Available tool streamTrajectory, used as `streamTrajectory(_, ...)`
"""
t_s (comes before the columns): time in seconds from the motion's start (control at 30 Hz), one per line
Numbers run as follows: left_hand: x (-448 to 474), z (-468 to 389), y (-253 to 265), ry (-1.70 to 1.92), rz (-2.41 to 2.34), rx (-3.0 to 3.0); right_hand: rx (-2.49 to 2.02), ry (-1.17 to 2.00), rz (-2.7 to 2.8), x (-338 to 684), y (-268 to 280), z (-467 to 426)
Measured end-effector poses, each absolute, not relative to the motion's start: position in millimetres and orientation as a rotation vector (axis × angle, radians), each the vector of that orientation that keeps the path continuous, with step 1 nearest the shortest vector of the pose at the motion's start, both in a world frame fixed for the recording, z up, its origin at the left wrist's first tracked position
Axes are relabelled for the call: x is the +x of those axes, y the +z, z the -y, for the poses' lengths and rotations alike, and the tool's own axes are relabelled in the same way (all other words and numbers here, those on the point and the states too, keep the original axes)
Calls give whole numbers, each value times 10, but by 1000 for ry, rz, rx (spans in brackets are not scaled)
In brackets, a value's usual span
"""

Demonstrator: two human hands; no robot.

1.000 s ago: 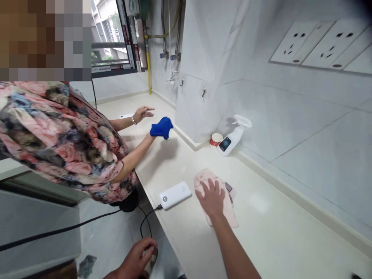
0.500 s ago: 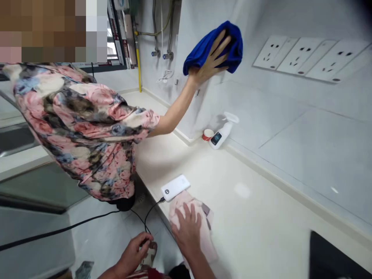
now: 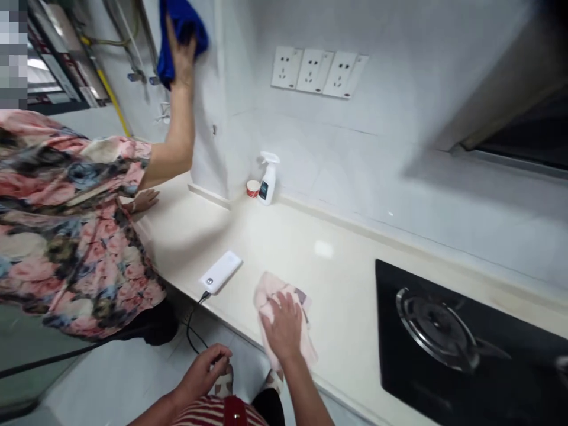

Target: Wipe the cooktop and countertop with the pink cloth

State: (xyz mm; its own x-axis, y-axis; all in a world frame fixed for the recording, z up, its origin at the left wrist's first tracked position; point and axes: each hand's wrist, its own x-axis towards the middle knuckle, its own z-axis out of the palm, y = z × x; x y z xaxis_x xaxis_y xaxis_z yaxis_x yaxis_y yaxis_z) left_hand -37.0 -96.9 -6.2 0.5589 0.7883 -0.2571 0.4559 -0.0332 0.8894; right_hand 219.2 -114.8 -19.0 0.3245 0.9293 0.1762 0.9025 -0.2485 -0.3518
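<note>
My right hand [image 3: 284, 325] presses a pale pink cloth [image 3: 266, 287] onto the cream countertop [image 3: 346, 307], its fingers bent over the fabric. A darker patch shows at the cloth's far right corner. My left hand [image 3: 204, 373] hovers in front of the counter edge, loosely curled, and I see nothing in it. Left of the cloth, apart from it, lies a white power bank [image 3: 220, 272] with a black cable [image 3: 190, 331] plugged into its near end.
A person in a floral shirt [image 3: 89, 236] stands at left, one hand holding a blue cloth [image 3: 186, 29] against the wall. A spray bottle [image 3: 267, 183] and a small red-and-white cup [image 3: 252, 189] stand by the backsplash. At right is a black gas hob [image 3: 399, 355]; wall sockets [image 3: 313, 71] sit above.
My view has swung right, bringing the hob into sight. My right hand has slid the pink cloth away from the power bank. The other person's blue cloth has shifted along the wall.
</note>
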Motion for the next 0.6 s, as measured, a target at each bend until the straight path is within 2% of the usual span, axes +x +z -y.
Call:
streamTrajectory(0.13,-238,975,-87,301,-964,1730,-2460,-161,1314,2733,-363,1841)
streamTrajectory(0.37,-107,924,-133,208,-875,1785,-2504,-496,1082,3174,-694,3344)
streamTrajectory(0.47,-153,891,-103,194,-875,1791,-2539,-535,980,3265,-738,3551)
streamTrajectory(0.6,-315,866,-90,232,-914,1735,-2635,-634,698,3042,-694,3253)
